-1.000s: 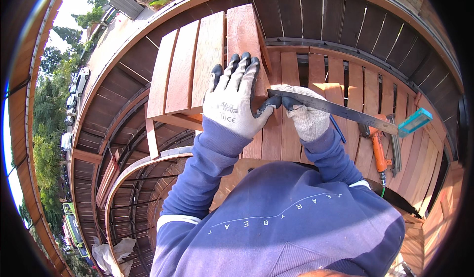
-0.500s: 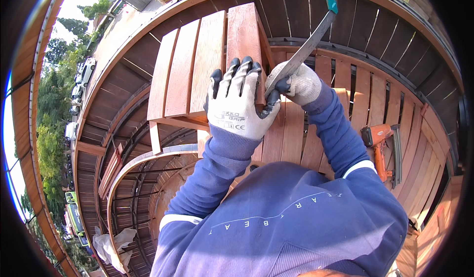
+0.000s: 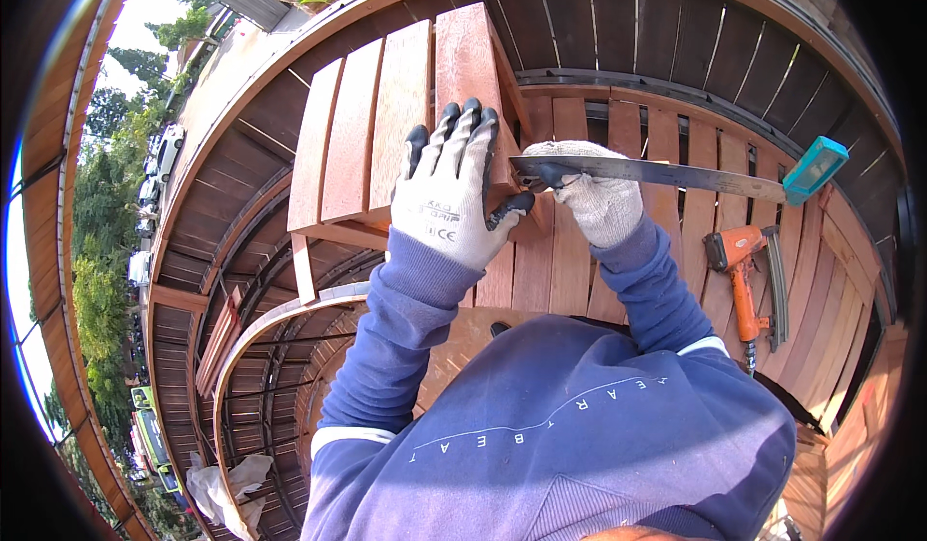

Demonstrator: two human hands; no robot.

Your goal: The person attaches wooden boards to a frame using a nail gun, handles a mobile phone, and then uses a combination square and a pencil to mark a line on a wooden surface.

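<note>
My left hand (image 3: 444,189), in a grey-white glove with black fingertips, lies with stretched fingers on the slatted top of a reddish wooden bench-like unit (image 3: 355,136). Its thumb is down at the unit's right side. Close to that side, my right hand (image 3: 601,203), gloved alike, grips a handsaw (image 3: 690,176) by the blade near its narrow end. That end points left at the unit's right edge; I cannot tell whether it touches the wood. The saw's turquoise handle (image 3: 816,169) sticks out to the far right, free of any hand.
An orange nail gun (image 3: 742,276) lies on the slatted wooden surface (image 3: 666,155) to my right. A curved dark slatted wall (image 3: 666,34) runs behind. At the lower left are a curved rail (image 3: 227,377) and crumpled pale sheeting (image 3: 227,488).
The saw has swung clockwise: its handle went from the top of the view to the far right, and the blade now lies nearly level. My left hand shifted slightly left, staying on the slats.
</note>
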